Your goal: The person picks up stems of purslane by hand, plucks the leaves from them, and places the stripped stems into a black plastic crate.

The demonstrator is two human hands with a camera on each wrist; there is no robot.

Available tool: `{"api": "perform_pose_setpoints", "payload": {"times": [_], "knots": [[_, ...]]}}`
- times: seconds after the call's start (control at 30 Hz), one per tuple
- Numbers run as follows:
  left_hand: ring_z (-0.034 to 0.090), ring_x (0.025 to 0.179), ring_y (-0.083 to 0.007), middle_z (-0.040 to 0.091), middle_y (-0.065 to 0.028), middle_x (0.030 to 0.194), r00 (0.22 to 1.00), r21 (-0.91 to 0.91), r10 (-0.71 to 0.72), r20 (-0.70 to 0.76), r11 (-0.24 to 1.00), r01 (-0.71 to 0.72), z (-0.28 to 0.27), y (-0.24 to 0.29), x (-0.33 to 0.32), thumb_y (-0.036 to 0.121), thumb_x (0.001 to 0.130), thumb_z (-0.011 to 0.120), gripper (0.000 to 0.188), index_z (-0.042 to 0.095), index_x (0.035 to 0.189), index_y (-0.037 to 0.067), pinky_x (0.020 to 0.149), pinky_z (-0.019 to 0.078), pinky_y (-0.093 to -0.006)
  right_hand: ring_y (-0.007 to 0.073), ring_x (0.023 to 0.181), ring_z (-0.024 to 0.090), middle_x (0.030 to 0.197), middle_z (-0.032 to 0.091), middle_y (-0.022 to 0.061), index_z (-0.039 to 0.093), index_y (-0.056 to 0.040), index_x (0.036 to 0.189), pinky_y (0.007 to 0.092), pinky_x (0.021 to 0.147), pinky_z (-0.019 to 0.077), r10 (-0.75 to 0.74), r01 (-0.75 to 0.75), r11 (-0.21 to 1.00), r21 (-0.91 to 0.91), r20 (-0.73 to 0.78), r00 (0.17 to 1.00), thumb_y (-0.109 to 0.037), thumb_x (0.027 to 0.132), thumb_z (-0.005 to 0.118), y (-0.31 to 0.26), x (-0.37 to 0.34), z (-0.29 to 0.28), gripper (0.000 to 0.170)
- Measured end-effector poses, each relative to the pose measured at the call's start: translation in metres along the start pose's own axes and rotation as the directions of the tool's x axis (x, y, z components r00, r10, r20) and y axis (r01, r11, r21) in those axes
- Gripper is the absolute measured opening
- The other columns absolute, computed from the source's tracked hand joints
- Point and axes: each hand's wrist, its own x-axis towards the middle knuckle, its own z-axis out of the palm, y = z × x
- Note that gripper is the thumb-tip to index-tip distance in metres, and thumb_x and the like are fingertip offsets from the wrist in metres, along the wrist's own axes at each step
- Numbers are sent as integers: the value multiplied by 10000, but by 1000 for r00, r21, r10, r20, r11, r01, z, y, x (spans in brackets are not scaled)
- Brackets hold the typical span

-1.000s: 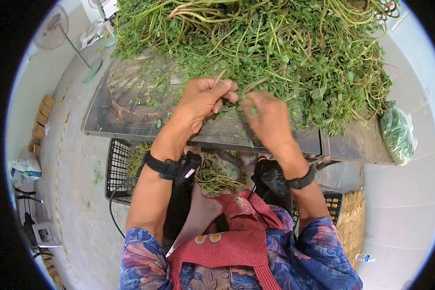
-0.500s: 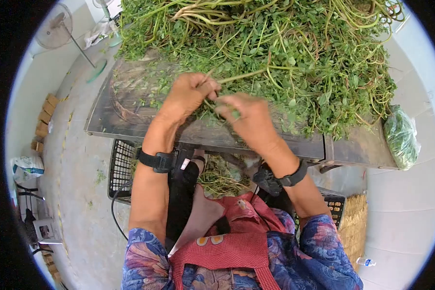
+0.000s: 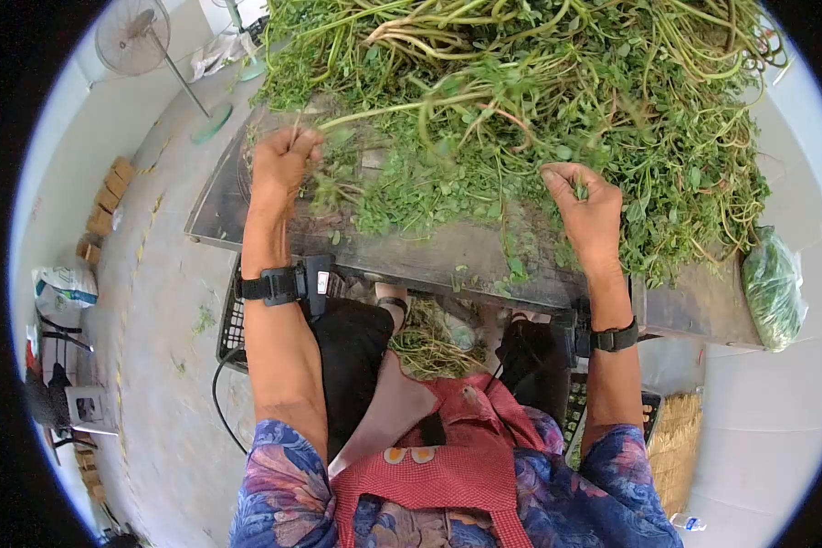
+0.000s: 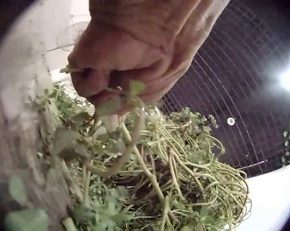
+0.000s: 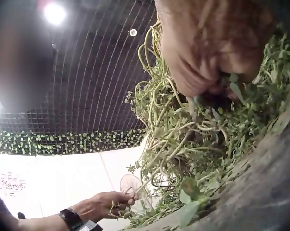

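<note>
Apart now, the left hand (image 3: 280, 170) has drawn off leftward and the right hand (image 3: 594, 212) rightward from where they met a moment ago. The left grip pinches a long, pale green stem (image 3: 384, 111), which slants over the near part of the leafy pile (image 3: 603, 100); the right grip is narrow, its curled fingers round some green leaves (image 3: 579, 190). Between the hands, scattered leaves thin toward the dark wooden surface's (image 3: 447, 251) near edge. A stuffed plastic bag (image 3: 774, 290) lies at its right end; a fan (image 3: 135, 38) stands far left.
</note>
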Motion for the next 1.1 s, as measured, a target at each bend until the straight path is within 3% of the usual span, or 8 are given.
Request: {"api": "perform_pose_setpoints", "payload": {"times": [0.17,0.23,0.37,0.7,0.77,0.87,1.03,1.1], "knots": [[373,482,-40,545,30,653,978,-155,-204,-34,968,197,4,-7,-3,180,882,583,177,636,856,13,436,296,-191,128,737,609,806,678,89,675,-3,890,267,718,464,24,-24,1000,12,35,999,-137,803,661,0,1,2,160],[367,458,-26,546,20,658,937,-462,-302,173,816,348,8,11,-11,163,884,578,153,599,900,12,360,262,-162,117,727,601,797,677,87,674,-1,888,262,709,462,20,-21,999,28,54,998,-133,803,662,0,-1,4,158],[419,431,-46,609,-45,690,873,-591,-294,388,648,481,13,12,-13,107,894,548,125,569,916,-14,306,259,-168,80,661,536,766,667,69,657,19,865,247,651,447,17,-30,990,137,98,995,-117,798,664,-17,-5,14,152],[493,526,-64,633,-70,723,993,9,-66,102,998,65,19,12,-21,145,884,571,156,584,848,-6,454,350,-167,85,757,588,799,677,47,677,-8,908,247,735,464,-153,73,965,252,313,937,-115,797,664,-60,-2,59,154],[408,466,-44,611,-42,686,949,-415,-116,292,879,235,15,17,-22,164,901,561,135,577,901,31,419,316,-180,85,765,586,809,676,40,677,-7,912,246,741,462,-112,6,957,292,348,931,-118,799,665,-71,-1,60,159],[390,434,-33,634,-54,726,898,-545,-144,416,751,373,10,29,-27,162,893,574,132,579,906,31,382,290,-169,82,776,577,830,673,28,677,-6,924,245,742,459,-70,-80,932,353,393,917,-123,803,665,-77,-3,65,169],[491,510,-38,649,-50,717,757,-363,-51,651,855,370,4,38,-33,154,878,596,133,600,930,32,448,368,-162,78,775,558,840,662,26,672,-8,948,238,733,451,16,-112,942,315,292,956,-123,807,661,-58,-12,62,182],[556,599,-87,662,-72,735,829,-135,-18,559,984,112,12,30,-36,136,872,590,166,621,929,-16,549,450,-234,83,764,548,829,656,23,668,-2,953,234,726,445,44,-109,963,248,252,967,-121,809,656,-54,-15,46,187]]}}
